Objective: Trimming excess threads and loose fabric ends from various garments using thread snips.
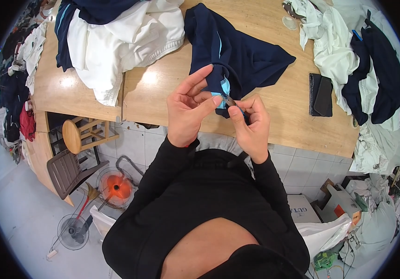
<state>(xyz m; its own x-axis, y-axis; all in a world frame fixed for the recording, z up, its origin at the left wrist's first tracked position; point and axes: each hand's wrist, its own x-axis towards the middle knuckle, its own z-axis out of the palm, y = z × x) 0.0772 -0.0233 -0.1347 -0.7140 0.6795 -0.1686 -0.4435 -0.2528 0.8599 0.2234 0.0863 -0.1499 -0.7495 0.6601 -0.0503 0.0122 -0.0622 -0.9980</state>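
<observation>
A navy garment (244,58) with light blue trim lies across the table's near middle, its gathered end raised toward me. My left hand (185,111) pinches that end between thumb and fingers, with the index finger stretched along the cloth. In my right hand (252,130), thumb and fingers close on a small metal tool (228,100) that looks like thread snips. Its tip meets the cloth beside a light blue piece of trim (225,85), close to my left thumb. My fingers hide most of the tool.
White clothes (125,35) are heaped at the left of the wooden table (155,95). At right lie a black phone (322,95) on dark cloth, and more white and navy garments (381,69). A wooden stool (73,135), a brown chair (62,174) and fans (116,187) stand lower left.
</observation>
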